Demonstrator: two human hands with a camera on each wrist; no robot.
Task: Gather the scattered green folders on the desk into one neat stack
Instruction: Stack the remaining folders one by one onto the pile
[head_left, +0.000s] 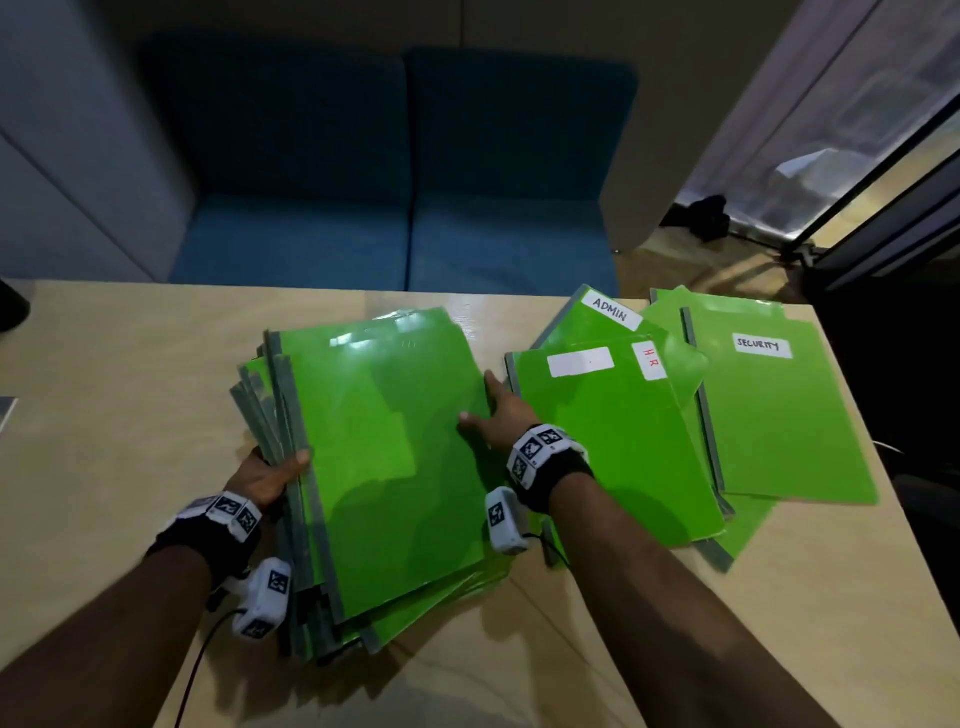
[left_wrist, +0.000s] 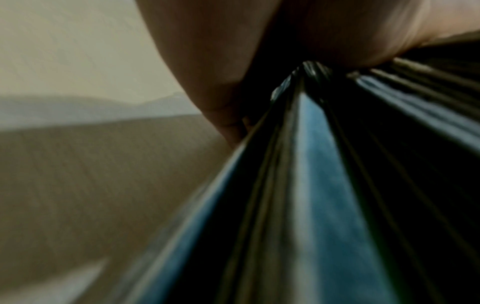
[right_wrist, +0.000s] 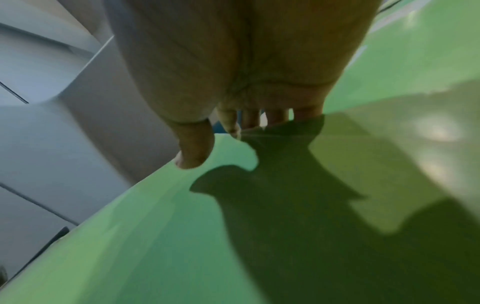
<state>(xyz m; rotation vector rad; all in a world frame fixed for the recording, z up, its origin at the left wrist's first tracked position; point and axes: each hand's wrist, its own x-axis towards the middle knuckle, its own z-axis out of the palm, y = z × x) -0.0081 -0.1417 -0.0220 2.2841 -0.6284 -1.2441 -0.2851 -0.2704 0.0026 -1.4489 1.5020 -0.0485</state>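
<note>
Holding the stack on the desk, the left hand grips its spine edge; the right hand lies flat, fingers spread, on top. Right of the stack, several folders remain loose; roughly half done.

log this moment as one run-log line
step: stacking | left hand: grips stack spine edge | right hand: flat on stack top | loose: ADMIN folder, SECURITY folder and others | stack: uneven
</note>
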